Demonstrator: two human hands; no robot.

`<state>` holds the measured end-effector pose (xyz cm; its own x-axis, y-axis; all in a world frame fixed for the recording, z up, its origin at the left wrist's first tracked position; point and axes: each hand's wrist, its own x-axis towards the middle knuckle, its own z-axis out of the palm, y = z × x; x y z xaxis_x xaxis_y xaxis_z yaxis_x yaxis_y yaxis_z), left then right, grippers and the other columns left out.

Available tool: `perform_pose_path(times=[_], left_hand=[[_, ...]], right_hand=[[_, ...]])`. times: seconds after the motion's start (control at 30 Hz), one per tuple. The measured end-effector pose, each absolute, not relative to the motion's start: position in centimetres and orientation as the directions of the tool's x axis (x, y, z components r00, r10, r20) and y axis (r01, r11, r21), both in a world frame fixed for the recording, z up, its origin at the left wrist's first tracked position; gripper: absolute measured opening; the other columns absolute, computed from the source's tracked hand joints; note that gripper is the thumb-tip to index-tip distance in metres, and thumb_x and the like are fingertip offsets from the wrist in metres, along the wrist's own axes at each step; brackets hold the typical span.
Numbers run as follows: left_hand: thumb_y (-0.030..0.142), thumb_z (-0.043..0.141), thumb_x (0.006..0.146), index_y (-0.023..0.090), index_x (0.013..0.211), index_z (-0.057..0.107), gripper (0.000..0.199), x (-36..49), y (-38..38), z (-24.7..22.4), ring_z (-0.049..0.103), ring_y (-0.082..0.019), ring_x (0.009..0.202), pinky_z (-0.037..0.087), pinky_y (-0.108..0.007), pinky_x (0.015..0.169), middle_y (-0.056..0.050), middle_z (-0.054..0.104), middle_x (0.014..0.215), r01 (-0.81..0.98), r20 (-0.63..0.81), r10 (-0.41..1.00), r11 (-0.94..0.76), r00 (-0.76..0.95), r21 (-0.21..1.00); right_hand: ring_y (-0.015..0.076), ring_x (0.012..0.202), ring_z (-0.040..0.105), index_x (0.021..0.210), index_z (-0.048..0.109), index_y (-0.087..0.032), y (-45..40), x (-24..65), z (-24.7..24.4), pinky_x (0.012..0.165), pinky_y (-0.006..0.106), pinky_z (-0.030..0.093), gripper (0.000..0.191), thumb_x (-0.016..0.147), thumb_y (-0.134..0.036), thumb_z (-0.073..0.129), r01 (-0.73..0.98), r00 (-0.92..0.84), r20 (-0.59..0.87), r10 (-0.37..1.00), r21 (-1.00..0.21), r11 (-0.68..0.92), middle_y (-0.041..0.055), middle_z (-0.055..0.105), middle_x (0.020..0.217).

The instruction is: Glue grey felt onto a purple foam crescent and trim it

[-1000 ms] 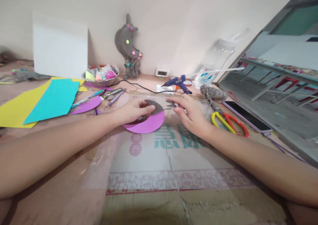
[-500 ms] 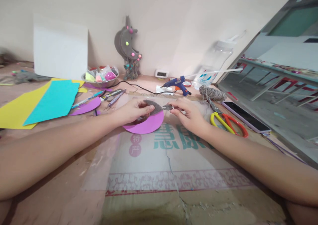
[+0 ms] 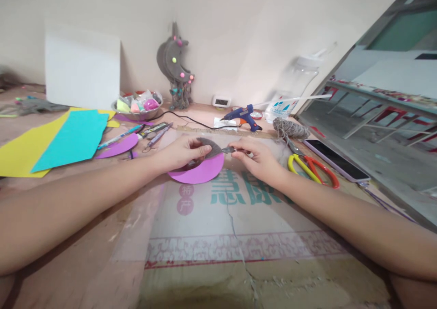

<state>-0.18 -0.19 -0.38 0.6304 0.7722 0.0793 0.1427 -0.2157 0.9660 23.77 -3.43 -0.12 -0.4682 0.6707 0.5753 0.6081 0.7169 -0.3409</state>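
Observation:
My left hand (image 3: 189, 153) is closed on a dark grey, yarn-wrapped curved piece (image 3: 212, 148), thumb on top and fingers behind. Under that piece a round purple sheet (image 3: 201, 170) shows its lower edge. Close by on the right, my right hand (image 3: 254, 156) pinches a small grey tuft (image 3: 228, 149) that looks like yarn, its tip near the edge of the wrapped piece. Fingers cover part of the tuft, so I cannot tell whether it joins the wrapped piece. Both hands are above a printed board (image 3: 205, 222).
Behind the hands lie a blue glue gun (image 3: 243, 113) and its black cord. Scissors (image 3: 314, 170), a grey yarn bundle (image 3: 290, 129) and a phone (image 3: 336, 159) are at right. Coloured sheets (image 3: 73, 138), pens and a metal bowl (image 3: 138, 113) lie left. A yarn moon (image 3: 172, 58) stands against the wall.
The grey tuft in my right fingers has turned slightly and looks slimmer. My left hand keeps its hold, and the view has shifted very little.

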Motion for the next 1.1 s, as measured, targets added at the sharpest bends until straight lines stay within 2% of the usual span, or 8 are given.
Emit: perform_pose_path(times=[0.47, 0.67, 0.87, 0.97, 1.1], left_hand=[[0.042, 0.058, 0.085, 0.014, 0.071, 0.056, 0.031, -0.15, -0.31, -0.13, 0.038, -0.004, 0.042, 0.028, -0.018, 0.041, 0.005, 0.046, 0.053, 0.167, 0.077, 0.773, -0.231, 0.629, 0.959], [0.042, 0.057, 0.086, 0.013, 0.071, 0.055, 0.032, -0.16, -0.34, -0.11, 0.039, -0.004, 0.043, 0.029, -0.017, 0.041, 0.004, 0.048, 0.054, 0.164, 0.074, 0.777, -0.223, 0.625, 0.961], [0.043, 0.058, 0.085, 0.013, 0.074, 0.057, 0.032, -0.17, -0.30, -0.23, 0.039, -0.005, 0.043, 0.030, -0.017, 0.041, 0.004, 0.048, 0.055, 0.160, 0.076, 0.790, -0.216, 0.608, 0.963], [0.044, 0.059, 0.084, 0.013, 0.075, 0.058, 0.032, -0.17, -0.26, -0.31, 0.041, -0.005, 0.044, 0.030, -0.017, 0.041, 0.003, 0.050, 0.056, 0.157, 0.086, 0.790, -0.225, 0.607, 0.962], [0.043, 0.059, 0.085, 0.013, 0.073, 0.058, 0.032, -0.19, -0.15, -0.44, 0.040, -0.005, 0.044, 0.030, -0.017, 0.041, 0.003, 0.050, 0.055, 0.149, 0.106, 0.776, -0.250, 0.621, 0.957]], right_hand=[[0.0181, 0.073, 0.060, 0.095, 0.070, -0.022, -3.55, 23.54, -0.30, 0.069, 0.034, 0.048, 0.018, 0.086, -0.032, 0.058, 0.608, -0.391, 0.547, 0.740, -0.450, 0.654, 0.0035, 0.068, 0.080], [0.0204, 0.081, 0.063, 0.106, 0.068, -0.022, -3.62, 23.42, -0.45, 0.071, 0.037, 0.051, 0.026, 0.086, -0.033, 0.058, 0.619, -0.276, 0.554, 0.785, -0.522, 0.586, 0.0061, 0.071, 0.094], [0.0208, 0.081, 0.063, 0.107, 0.068, -0.023, -3.34, 23.53, -0.76, 0.073, 0.038, 0.052, 0.027, 0.086, -0.036, 0.058, 0.621, -0.270, 0.542, 0.796, -0.534, 0.574, 0.0052, 0.071, 0.094], [0.0219, 0.084, 0.064, 0.110, 0.067, -0.023, -3.34, 23.56, -0.70, 0.077, 0.041, 0.052, 0.030, 0.086, -0.039, 0.057, 0.622, -0.263, 0.545, 0.796, -0.535, 0.572, 0.0059, 0.070, 0.097], [0.0239, 0.103, 0.062, 0.112, 0.065, -0.022, -3.59, 23.71, -0.16, 0.093, 0.044, 0.047, 0.033, 0.092, -0.043, 0.049, 0.593, -0.237, 0.559, 0.795, -0.564, 0.574, 0.0074, 0.069, 0.110]])
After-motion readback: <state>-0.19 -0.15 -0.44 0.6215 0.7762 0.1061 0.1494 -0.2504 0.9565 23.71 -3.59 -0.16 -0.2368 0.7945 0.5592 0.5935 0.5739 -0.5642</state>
